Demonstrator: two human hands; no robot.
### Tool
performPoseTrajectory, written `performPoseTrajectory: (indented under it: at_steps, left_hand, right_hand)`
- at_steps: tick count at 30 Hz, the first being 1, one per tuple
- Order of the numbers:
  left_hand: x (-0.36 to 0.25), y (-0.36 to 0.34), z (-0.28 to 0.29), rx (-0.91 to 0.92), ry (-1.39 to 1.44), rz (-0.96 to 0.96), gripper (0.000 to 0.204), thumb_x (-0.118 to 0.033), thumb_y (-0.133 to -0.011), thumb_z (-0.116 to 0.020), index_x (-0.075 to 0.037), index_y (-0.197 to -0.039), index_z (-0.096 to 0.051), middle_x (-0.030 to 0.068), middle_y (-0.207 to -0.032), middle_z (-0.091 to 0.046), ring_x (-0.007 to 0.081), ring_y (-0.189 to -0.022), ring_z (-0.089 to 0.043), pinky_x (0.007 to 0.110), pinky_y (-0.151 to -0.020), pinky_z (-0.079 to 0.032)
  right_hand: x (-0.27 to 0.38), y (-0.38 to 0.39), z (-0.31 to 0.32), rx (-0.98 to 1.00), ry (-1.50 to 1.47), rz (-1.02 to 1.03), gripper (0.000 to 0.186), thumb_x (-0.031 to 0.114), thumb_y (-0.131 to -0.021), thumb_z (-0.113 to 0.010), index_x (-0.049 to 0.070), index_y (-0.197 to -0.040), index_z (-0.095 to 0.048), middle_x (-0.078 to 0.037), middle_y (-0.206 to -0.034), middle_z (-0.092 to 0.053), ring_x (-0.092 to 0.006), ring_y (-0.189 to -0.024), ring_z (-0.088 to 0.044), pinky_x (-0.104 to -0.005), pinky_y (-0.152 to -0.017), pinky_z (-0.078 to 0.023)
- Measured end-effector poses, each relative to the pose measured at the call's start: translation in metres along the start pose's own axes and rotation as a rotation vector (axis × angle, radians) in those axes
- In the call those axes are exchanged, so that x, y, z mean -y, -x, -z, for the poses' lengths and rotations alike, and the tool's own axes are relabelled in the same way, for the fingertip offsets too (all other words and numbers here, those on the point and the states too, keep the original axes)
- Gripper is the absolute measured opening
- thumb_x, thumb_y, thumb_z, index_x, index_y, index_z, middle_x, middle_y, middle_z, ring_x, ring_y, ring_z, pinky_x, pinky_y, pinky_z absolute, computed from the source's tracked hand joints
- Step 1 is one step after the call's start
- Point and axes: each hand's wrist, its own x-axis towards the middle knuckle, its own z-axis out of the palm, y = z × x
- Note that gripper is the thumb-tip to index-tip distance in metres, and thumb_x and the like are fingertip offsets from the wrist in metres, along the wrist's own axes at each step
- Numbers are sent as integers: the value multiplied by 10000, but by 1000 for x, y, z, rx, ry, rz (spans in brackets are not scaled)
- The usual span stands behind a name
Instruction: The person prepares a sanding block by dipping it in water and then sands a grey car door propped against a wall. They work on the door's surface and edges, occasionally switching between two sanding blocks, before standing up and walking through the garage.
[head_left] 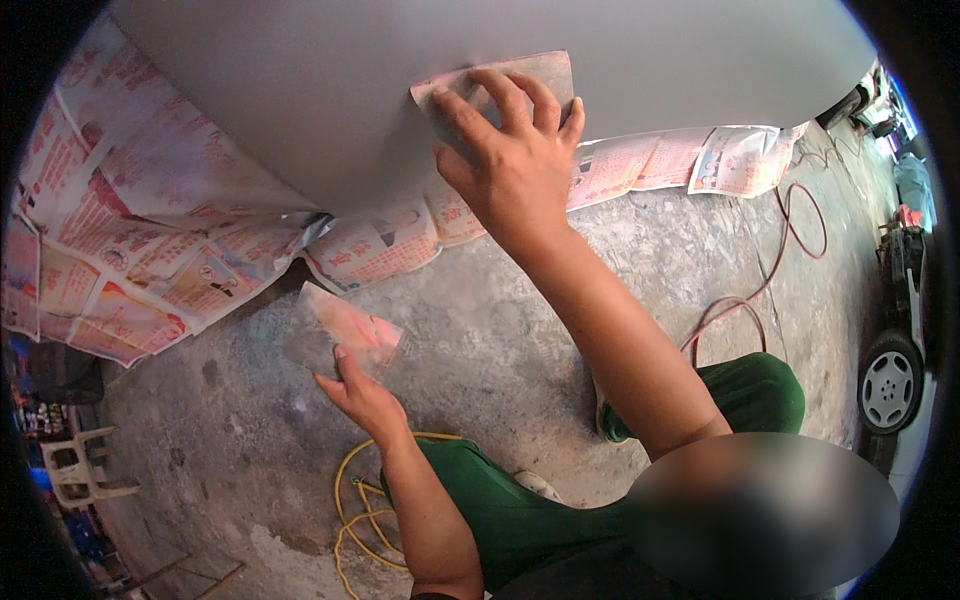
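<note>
My right hand (518, 165) presses a thin, flat rectangular putty spreader (548, 72) against a smooth grey painted panel (330, 90). Its fingers are bent and spread over the sheet, with the thumb at the lower left. Lower and to the left, my left hand (368, 402) grips the edge of a second thin plate (318, 345), thumb on top. A smear of pink putty (362, 335) covers part of that plate. It is held over the floor, apart from the panel. The fingers under it are mostly hidden.
Printed masking paper (200, 260) lines the panel's left side and lower edge. A yellow hose (345, 490) coils by my left knee, a red hose (740, 305) further right. At left is a pale plastic chair (80, 465); at right, a car wheel (891, 383). Concrete floor (240, 420) lies below.
</note>
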Motion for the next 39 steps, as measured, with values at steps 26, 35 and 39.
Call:
performPoseTrajectory:
  at_steps: [26, 35, 39]
  left_hand:
    - [3, -1, -2, -24, -63, -8, 644, -277, -1021, -562, 88, -1486, -305, 267, -1494, -428, 347, -1354, -477, 433, -1138, -355]
    - [8, -6, 7, 59, -31, 57, 1014, -430, -957, -650, 114, -1559, -43, 307, -1608, -199, 382, -1484, -296, 453, -1211, -249]
    - [7, -5, 6, 51, -20, 49, 1013, -431, -956, -651, 117, -1558, -48, 310, -1608, -195, 379, -1488, -287, 452, -1212, -245]
  right_hand:
    - [-6, 14, -6, 55, 49, -2, 496, 304, -781, -773, 319, -1259, -640, -9, -1368, -525, -297, -1326, -419, -766, -1060, -240]
    - [-1, 17, -2, 84, 18, -24, 491, 292, -771, -768, 286, -1249, -656, -10, -1372, -528, -296, -1324, -423, -767, -1060, -240]
    - [-2, 14, -3, 48, 11, -19, 480, 295, -772, -767, 289, -1240, -662, -13, -1373, -529, -300, -1319, -430, -762, -1058, -246]
